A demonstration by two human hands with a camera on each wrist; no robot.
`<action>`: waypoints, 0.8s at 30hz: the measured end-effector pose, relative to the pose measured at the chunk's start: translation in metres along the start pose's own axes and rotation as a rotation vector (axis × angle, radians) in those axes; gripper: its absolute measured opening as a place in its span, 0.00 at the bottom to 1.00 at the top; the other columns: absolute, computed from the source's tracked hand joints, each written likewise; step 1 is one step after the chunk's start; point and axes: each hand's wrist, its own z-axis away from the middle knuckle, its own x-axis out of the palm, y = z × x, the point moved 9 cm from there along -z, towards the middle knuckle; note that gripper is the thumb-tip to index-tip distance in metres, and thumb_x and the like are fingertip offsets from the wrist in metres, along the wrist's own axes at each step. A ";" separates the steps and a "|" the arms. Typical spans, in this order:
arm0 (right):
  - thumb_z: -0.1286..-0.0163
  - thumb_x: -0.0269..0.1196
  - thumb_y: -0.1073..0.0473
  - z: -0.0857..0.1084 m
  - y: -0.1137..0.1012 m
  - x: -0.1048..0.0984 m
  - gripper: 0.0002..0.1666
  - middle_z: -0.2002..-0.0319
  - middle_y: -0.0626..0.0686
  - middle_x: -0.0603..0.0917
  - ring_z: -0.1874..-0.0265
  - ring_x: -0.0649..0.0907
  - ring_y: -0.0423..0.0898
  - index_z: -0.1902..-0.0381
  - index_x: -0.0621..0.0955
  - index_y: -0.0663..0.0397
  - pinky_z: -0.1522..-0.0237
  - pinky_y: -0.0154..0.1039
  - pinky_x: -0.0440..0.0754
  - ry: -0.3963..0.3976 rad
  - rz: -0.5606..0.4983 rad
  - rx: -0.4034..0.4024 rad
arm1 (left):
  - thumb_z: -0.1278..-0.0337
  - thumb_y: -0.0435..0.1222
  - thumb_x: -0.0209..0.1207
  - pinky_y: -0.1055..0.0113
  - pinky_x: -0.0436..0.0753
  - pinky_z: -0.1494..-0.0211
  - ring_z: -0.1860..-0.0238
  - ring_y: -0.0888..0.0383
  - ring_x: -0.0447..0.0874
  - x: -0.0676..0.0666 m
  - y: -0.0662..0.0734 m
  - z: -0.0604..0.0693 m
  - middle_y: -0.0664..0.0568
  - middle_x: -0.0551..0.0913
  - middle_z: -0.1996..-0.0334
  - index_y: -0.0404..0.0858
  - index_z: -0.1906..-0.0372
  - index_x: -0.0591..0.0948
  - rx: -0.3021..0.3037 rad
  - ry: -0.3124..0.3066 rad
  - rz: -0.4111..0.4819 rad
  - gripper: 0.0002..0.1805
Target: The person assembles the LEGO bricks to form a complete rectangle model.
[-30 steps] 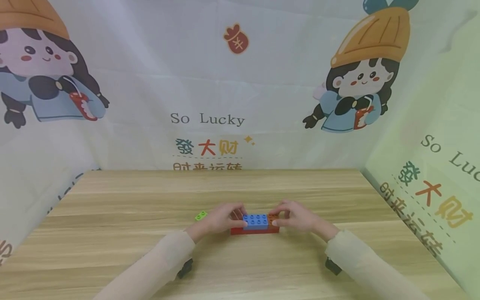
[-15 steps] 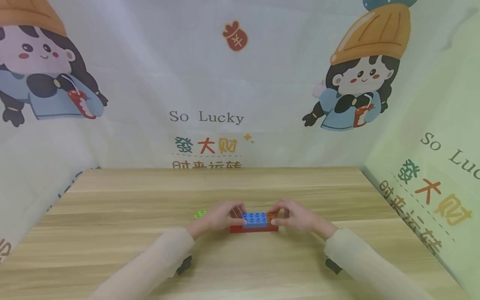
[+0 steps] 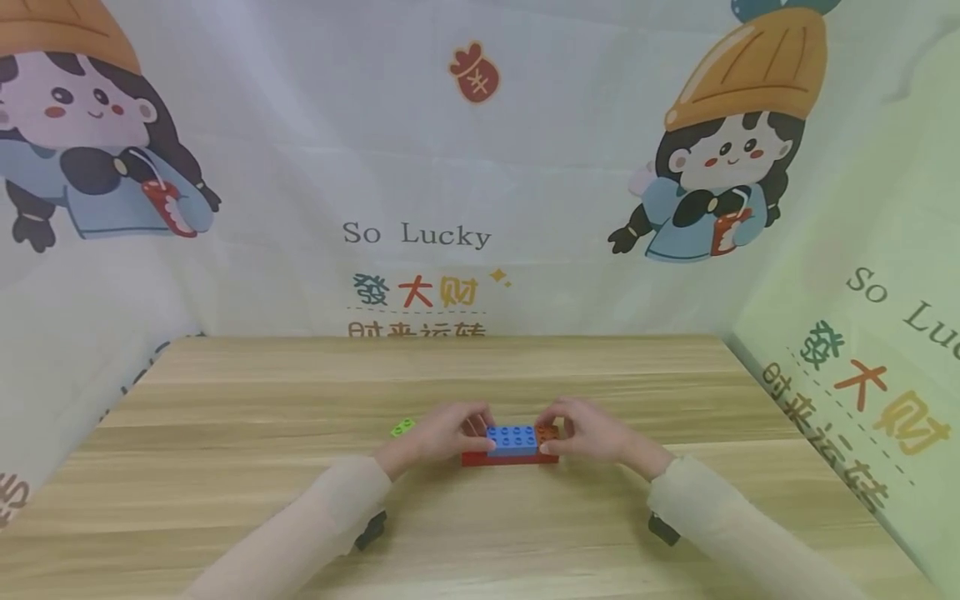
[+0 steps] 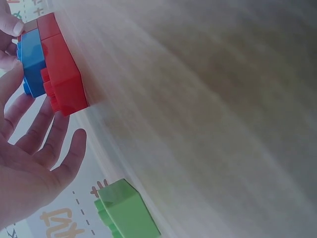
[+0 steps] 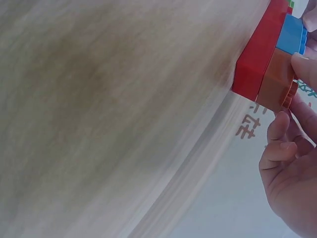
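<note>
A blue toy brick and a brown toy brick sit end to end on a red brick base, whose side shows a seam in the left wrist view. My left hand pinches the blue brick at its left end, thumb in front and fingertips behind. From the other side, my right hand holds the brown brick, thumb on the near face and fingers at the back. Red studs of the base show past the blue brick's left end.
A lime green brick lies on the wooden table just left of my left hand. Printed cloth hangs behind the table and along both sides. Dark devices are worn under both wrists.
The bricks stay put, and the left hand keeps its hold. My right thumb has shifted slightly left along the brown brick's front, towards the blue one. The head view has moved a little.
</note>
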 end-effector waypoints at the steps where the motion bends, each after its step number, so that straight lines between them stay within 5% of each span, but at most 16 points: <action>1: 0.45 0.64 0.52 0.000 0.000 0.000 0.20 0.67 0.44 0.74 0.78 0.70 0.40 0.57 0.77 0.56 0.77 0.32 0.69 0.005 0.006 0.002 | 0.50 0.41 0.61 0.66 0.74 0.59 0.63 0.60 0.75 0.000 0.000 0.000 0.57 0.77 0.68 0.43 0.64 0.74 0.000 0.000 0.002 0.10; 24: 0.45 0.65 0.53 -0.003 0.005 0.003 0.18 0.67 0.43 0.73 0.74 0.70 0.41 0.58 0.78 0.54 0.72 0.35 0.70 0.013 -0.050 0.026 | 0.50 0.40 0.61 0.67 0.74 0.60 0.64 0.61 0.76 -0.001 0.001 0.000 0.57 0.77 0.68 0.42 0.63 0.74 0.015 -0.004 -0.014 0.11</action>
